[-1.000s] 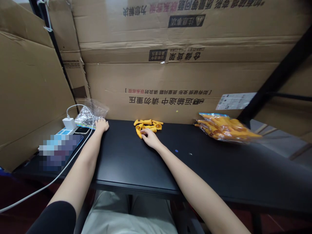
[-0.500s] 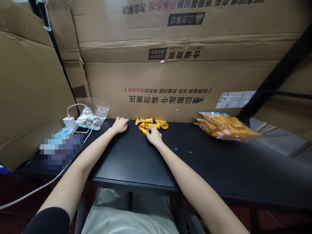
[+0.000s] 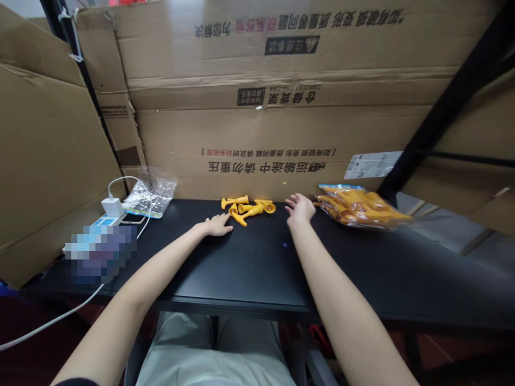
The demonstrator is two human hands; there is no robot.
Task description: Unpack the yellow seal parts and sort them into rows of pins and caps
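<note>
Left hand (image 3: 218, 225): palm down, fingers spread wide, the tips at the left edge of the yellow pieces; whether they touch, I cannot tell.
Right hand (image 3: 302, 210): fingers parted and a little bent, moderately open, apart from the loose pieces and just left of the filled bag (image 3: 364, 208).
Yellow pieces (image 3: 254, 209): a loose heap at the back of the counter (image 3: 241, 268), between the two hands; some have flared mouths, and one lies angled at the front, nearest the left hand.
Filled bag: see-through, packed with more yellow pieces, lying on the counter near the black post (image 3: 436, 115).
Behind the heap: an upright cardboard sheet (image 3: 257, 128) with upside-down print closes off the back.
Left end: a crumpled see-through wrapper (image 3: 159, 194), a phone (image 3: 133, 219), and a white charger (image 3: 112, 207) on a power strip (image 3: 105, 221); its cable (image 3: 150, 214) loops beside them.
Front of strip: pixelated, contents hidden.
Near the right forearm: a small blue spot (image 3: 285, 245) on the counter.
</note>
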